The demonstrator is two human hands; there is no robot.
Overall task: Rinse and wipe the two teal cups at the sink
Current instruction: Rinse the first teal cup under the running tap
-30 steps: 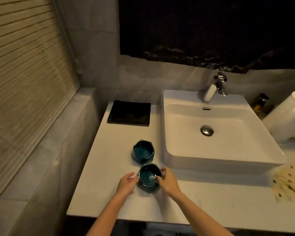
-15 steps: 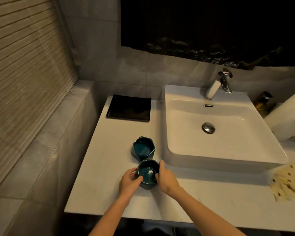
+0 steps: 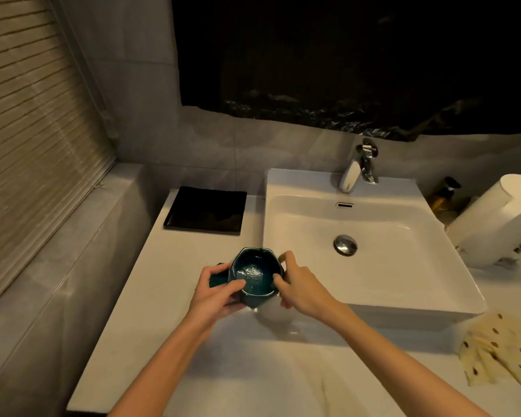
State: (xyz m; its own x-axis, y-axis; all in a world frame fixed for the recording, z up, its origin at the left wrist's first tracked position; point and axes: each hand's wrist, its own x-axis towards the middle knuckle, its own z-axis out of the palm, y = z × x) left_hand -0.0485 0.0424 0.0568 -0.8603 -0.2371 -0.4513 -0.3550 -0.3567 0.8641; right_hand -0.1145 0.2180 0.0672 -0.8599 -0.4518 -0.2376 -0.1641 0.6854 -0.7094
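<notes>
Teal cup (image 3: 253, 273): upright, at 8 o'clock of sink (image 3: 403, 266).
Left hand (image 3: 214, 294): curled round cup's left wall.
Right hand (image 3: 301, 285): pinching cup's right rim.
Second teal cup (image 3: 216, 279): mostly hidden behind first.

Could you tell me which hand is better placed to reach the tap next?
Probably the right. The right hand holds the cup on the side nearer the sink and tap; the left hand grips its other side, farther from them, and could hold it alone.
</notes>
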